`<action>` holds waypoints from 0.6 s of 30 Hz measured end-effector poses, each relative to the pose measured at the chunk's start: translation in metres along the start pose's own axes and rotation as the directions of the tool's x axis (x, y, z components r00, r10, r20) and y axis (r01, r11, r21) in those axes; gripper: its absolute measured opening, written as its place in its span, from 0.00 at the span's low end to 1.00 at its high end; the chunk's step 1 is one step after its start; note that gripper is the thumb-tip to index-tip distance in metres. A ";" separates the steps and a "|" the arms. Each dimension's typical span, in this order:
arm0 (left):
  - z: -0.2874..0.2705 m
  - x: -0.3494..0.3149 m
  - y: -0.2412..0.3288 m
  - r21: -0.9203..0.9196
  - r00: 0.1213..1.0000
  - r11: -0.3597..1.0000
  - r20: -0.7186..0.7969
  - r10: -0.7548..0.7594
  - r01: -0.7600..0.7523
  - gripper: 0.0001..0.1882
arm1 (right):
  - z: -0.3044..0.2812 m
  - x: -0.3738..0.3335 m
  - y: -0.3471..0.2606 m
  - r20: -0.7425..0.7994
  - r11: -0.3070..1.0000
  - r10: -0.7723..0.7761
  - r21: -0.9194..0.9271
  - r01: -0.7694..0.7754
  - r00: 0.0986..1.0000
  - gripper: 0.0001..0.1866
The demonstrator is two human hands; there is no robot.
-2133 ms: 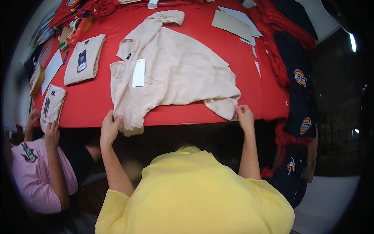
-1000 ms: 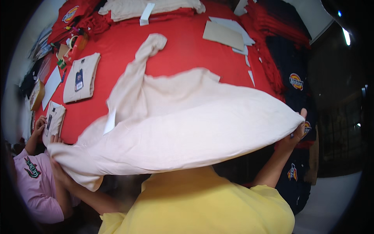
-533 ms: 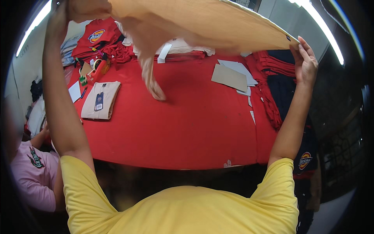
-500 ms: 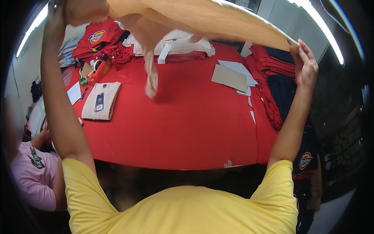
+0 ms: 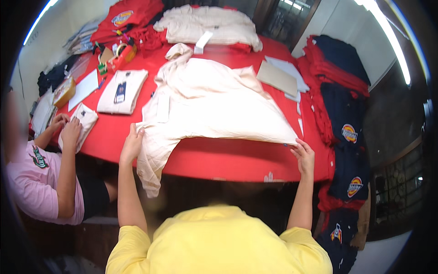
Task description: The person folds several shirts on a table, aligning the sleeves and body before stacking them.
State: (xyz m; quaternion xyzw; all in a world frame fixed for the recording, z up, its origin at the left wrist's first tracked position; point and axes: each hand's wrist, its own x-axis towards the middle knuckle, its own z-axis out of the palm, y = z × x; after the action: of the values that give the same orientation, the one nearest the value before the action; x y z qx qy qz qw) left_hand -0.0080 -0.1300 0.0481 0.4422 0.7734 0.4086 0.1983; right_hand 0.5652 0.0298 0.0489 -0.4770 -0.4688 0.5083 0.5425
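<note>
A cream shirt (image 5: 214,100) lies spread over the red-covered table (image 5: 228,164), its lower sleeve hanging past the near edge. My left hand (image 5: 131,147) is closed on the shirt near that sleeve. At the other end, my right hand (image 5: 304,159) pinches the shirt's corner between thumb and fingers. The fabric between both hands is stretched, its near edge slightly bowed. A pale rectangular patch or card (image 5: 163,107) shows near the shirt's left part. Just left is a folded cream shirt (image 5: 122,91) with a dark hang tag.
At left, a co-worker in a pink shirt (image 5: 43,182) has both hands on another folded cream garment (image 5: 84,123). A tape dispenser (image 5: 123,55) stands at back left. Cream garments (image 5: 210,27) are stacked at the back. Cardboard sheets (image 5: 277,77) and navy and red garment stacks (image 5: 340,109) line the right.
Both arms have come down and toward me from overhead. The shirt, earlier held up in the air, now lies across the table. The co-worker's hands have come into view.
</note>
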 end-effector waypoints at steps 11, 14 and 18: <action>-0.004 -0.078 -0.008 0.345 0.964 0.918 0.105 -0.245 0.196 0.29 | -0.058 -0.045 0.036 -0.019 0.792 0.207 -0.584 -0.179 0.978 0.08; 0.017 -0.071 0.009 0.466 0.987 0.885 -0.136 0.082 -0.010 0.26 | 0.002 -0.049 0.020 -0.015 0.348 -0.171 -0.936 0.046 0.985 0.15; 0.082 -0.025 -0.009 0.467 0.919 0.841 -0.130 0.372 -0.274 0.23 | 0.079 -0.016 0.071 0.274 0.292 -0.414 -0.863 0.412 0.868 0.24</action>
State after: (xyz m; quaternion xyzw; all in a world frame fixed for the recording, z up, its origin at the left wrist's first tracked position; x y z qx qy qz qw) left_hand 0.0552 -0.1168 -0.0086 0.5531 0.7759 0.2967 -0.0638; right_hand 0.4782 0.0195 -0.0139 -0.5547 -0.7716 0.0171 0.3108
